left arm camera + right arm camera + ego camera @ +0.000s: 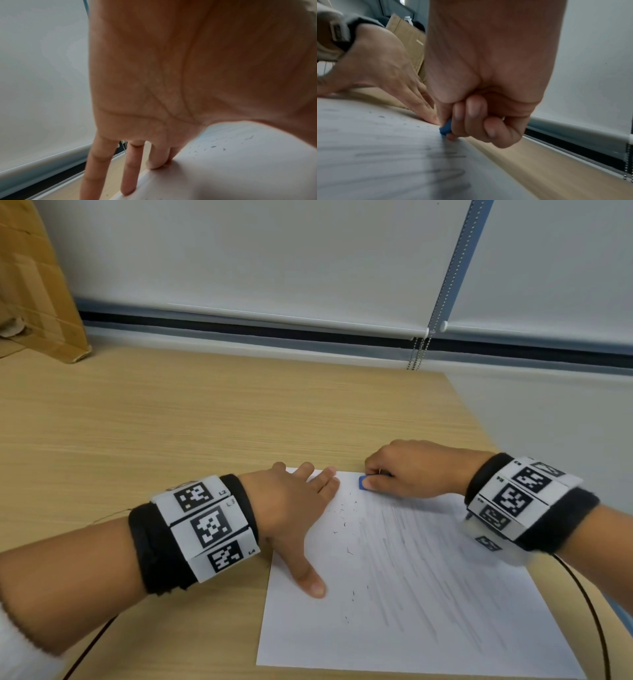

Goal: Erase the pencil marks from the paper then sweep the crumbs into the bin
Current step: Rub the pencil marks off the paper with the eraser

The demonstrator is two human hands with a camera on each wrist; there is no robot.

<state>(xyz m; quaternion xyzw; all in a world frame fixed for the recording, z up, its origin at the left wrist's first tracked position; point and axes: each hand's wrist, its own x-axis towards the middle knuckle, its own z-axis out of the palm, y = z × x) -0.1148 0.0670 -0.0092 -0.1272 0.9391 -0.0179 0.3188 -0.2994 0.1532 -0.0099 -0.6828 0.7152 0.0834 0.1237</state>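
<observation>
A white sheet of paper (404,604) lies on the wooden desk (171,422), covered with slanted grey pencil marks (428,563). Dark eraser crumbs (344,522) are scattered over its left part. My right hand (404,470) pinches a small blue eraser (363,483) against the paper's far edge; the eraser (446,128) shows between thumb and fingers in the right wrist view. My left hand (298,508) lies flat with spread fingers (155,158), pressing the paper's far left corner. The paper (231,169) and crumbs (213,146) show under it.
A cardboard box (37,302) stands at the desk's far left. A wall with roller blinds and a bead chain (416,354) runs behind the desk. The desk's right edge passes close to the paper. Black cables (596,618) trail from both wristbands. No bin is in view.
</observation>
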